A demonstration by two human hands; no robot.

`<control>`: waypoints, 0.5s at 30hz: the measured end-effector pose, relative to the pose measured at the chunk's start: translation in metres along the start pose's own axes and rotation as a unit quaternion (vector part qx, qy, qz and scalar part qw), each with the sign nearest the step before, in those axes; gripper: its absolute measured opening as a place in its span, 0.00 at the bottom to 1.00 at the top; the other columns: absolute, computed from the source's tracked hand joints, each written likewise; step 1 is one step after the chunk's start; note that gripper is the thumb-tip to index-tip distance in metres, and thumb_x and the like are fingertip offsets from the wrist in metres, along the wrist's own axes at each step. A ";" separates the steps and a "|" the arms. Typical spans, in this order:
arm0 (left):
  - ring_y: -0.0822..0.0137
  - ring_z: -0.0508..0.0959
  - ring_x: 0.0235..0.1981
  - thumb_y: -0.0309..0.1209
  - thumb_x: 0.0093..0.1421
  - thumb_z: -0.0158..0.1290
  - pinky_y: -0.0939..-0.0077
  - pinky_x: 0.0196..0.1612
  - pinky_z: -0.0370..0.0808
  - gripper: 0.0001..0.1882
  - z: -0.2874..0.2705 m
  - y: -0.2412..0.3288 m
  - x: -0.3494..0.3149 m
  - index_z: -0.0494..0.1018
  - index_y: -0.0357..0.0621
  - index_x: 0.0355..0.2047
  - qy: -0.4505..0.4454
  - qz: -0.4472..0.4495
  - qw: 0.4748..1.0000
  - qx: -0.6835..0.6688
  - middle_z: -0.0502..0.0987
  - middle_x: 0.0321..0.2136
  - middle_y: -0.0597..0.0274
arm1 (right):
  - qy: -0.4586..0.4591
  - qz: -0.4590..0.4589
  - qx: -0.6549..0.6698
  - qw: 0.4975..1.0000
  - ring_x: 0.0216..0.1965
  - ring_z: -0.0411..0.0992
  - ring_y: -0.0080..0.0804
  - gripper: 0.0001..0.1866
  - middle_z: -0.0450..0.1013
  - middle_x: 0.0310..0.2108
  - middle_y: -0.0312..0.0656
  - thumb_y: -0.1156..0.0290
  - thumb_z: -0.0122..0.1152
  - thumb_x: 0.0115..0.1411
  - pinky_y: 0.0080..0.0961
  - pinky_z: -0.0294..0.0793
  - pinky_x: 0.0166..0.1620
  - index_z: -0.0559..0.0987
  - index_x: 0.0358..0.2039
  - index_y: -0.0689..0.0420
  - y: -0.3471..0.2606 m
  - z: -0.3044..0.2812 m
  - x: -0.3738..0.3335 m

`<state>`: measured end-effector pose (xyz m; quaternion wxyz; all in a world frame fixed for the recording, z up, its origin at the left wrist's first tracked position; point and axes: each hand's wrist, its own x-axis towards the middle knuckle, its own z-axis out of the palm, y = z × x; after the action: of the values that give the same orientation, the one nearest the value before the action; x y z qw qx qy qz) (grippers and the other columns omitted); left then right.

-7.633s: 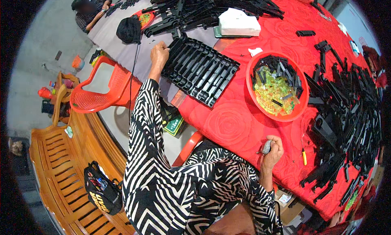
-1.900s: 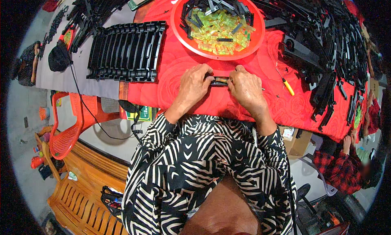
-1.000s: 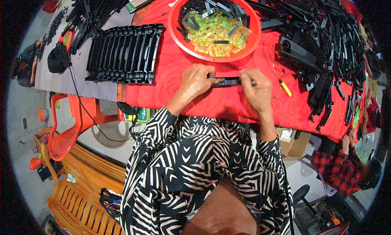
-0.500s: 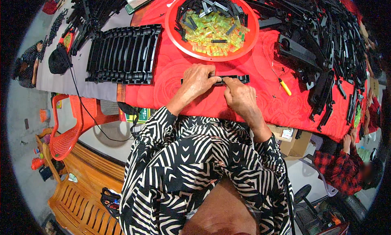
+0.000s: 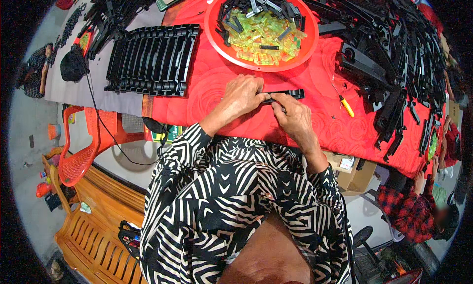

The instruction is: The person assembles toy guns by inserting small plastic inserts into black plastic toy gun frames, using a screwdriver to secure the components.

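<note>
A slim black plastic strip (image 5: 297,93) lies on the red cloth in front of me, its right end showing past my fingers. My left hand (image 5: 243,94) is closed over its left part, the thumb pressing along the top. Bent fingers of my right hand (image 5: 293,114) pinch at the middle of the strip, right beside the left thumb. Whatever small piece may be between the fingertips is hidden. Beyond my hands stands a red round tray (image 5: 213,35) with yellow-green clear pieces (image 5: 256,38) and small black pieces inside.
Left stands a row of black strips (image 5: 152,60) side by side. A heap of black plastic parts (image 5: 389,52) covers the right side. A yellow-handled screwdriver (image 5: 346,106) lies right of my hands. An orange chair (image 5: 81,158) is at lower left; a person in a checked sleeve (image 5: 401,205) sits at right.
Both hands stay on the strip, and its right end looks slightly tilted upward. My right fingers have bent and shifted a little. The whole view has moved slightly.
</note>
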<state>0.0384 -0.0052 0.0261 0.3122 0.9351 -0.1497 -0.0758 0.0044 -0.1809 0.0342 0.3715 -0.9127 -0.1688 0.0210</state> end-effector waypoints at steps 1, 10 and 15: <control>0.50 0.75 0.27 0.39 0.44 0.58 0.57 0.28 0.69 0.15 -0.001 -0.002 0.000 0.71 0.39 0.21 -0.001 0.000 1.000 0.000 0.74 0.20 0.49 | 0.019 -0.009 0.000 1.000 0.33 0.75 0.41 0.10 0.75 0.33 0.46 0.74 0.58 0.52 0.31 0.75 0.35 0.77 0.37 0.59 0.004 0.003 -0.002; 0.51 0.75 0.26 0.29 0.45 0.54 0.60 0.28 0.68 0.10 -0.021 -0.014 0.005 0.70 0.35 0.26 -0.164 0.000 0.981 -0.103 0.74 0.21 0.48 | 0.095 -0.072 0.011 0.993 0.25 0.74 0.37 0.09 0.75 0.28 0.40 0.69 0.59 0.53 0.31 0.73 0.26 0.78 0.35 0.53 0.025 0.020 -0.009; 0.48 0.75 0.27 0.26 0.47 0.51 0.59 0.29 0.69 0.08 -0.019 -0.013 -0.005 0.70 0.36 0.28 -0.082 0.092 0.992 -0.024 0.74 0.22 0.48 | 0.106 -0.095 0.028 0.989 0.25 0.74 0.36 0.08 0.75 0.27 0.39 0.70 0.60 0.52 0.30 0.73 0.25 0.79 0.35 0.53 0.026 0.019 -0.007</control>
<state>0.0411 0.0173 0.0333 0.3269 0.9001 -0.2585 -0.1268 0.0027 -0.1874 0.0017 0.4131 -0.8789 -0.2134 -0.1065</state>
